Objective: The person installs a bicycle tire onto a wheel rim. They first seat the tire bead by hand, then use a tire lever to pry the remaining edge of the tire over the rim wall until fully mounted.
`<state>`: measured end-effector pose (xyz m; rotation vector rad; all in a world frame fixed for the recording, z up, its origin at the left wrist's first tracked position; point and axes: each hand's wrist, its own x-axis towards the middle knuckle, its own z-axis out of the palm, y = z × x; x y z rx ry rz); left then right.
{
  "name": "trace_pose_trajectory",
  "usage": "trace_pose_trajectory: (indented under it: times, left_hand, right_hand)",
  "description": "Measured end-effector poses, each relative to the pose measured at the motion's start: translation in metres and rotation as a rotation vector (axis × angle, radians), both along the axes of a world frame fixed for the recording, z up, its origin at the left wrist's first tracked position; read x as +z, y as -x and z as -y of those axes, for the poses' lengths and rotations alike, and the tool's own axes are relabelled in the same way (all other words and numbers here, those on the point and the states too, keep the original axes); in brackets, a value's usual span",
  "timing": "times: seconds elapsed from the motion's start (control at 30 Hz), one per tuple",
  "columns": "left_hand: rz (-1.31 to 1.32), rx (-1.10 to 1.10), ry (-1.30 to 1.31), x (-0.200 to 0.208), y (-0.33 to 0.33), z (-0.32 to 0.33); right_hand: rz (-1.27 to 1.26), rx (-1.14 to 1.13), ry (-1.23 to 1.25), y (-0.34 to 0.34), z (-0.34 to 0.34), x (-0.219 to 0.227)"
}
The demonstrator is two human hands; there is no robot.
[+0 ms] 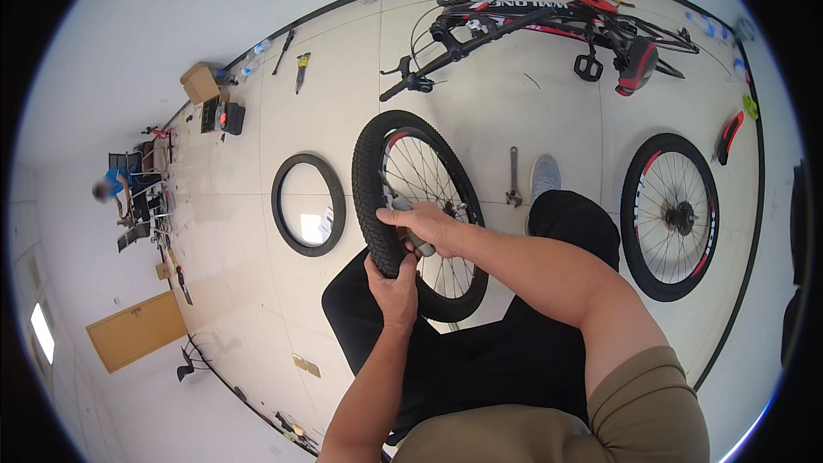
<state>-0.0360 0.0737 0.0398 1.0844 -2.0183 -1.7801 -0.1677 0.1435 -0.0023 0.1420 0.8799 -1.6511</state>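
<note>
A bicycle wheel [435, 173] with a black knobby tyre, thin spokes and a rim with red and white marks stands upright, leaning a little, in front of my knees. Low on the near side of its tyre, my left hand [396, 298] is closed around the tread. My right hand [430, 225] is wrapped around a grey-green cylindrical tool [422, 246] at the inner edge of the tyre, among the spokes. The fingers hide much of this tool, so its exact kind does not show.
A loose tyre [278, 210] lies on the left, a second wheel [630, 231] on the right. Beyond my shoe [545, 173] and an adjustable wrench [513, 173], a bicycle frame [523, 24] lies on the tiled floor. Far left, a person [120, 184] sits near boxes and chairs.
</note>
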Motion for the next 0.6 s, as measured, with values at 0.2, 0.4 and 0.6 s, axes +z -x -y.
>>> trace_pose_trajectory:
  times: [0.2,0.4,0.6]
  left_hand:
    - [-0.008,0.001,-0.376,-0.004,0.004,0.032]
    - [0.163,0.071,-0.378,0.026,0.082,0.074]
    - [0.323,-0.046,-0.482,0.013,0.107,0.092]
  right_hand:
    - [-0.005,-0.016,-0.01,0.001,-0.002,0.003]
    - [-0.131,0.1,-0.007,0.005,-0.006,0.008]
    - [-0.13,0.177,-0.021,0.002,-0.007,0.015]
